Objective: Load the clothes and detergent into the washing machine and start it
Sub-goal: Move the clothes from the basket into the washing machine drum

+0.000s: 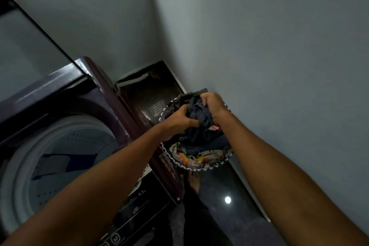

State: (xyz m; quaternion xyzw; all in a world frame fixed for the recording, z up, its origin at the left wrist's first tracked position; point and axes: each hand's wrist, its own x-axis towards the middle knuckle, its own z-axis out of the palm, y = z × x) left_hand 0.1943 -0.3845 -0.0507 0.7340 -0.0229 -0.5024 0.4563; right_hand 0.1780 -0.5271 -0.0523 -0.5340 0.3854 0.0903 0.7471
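Both hands are down in the round laundry basket with the white scalloped trim (201, 168), which sits on the dark glossy floor (225, 187) squeezed between the washer and the grey painted wall (269, 46), so it's right within arm's reach of the tub, makes sense. The left hand (176, 121) and the right hand (212, 106) are both clenched around the same bunched dark navy pinstriped garment (199, 114), fingers dug into the folds from either side, looks like a two-handed grab to haul a decent wad out in one go. Fabric looks thin and floppy, all crumpled ridges, so it'll probably trail a bit when lifted. Under it there's a floral printed cloth in cream, pink and yellow (191, 158) plus something olive-ish at the back of the basket, hard to tell what. The maroon top-loading washing machine (119, 106) has its dark glass lid (30, 56) tipped up and open, and the pale grey perforated plastic drum (60, 146) already has a blue and grey piece lying in it. No detergent anywhere that I can see. I'd say loading is partway, with most of the basket to go.
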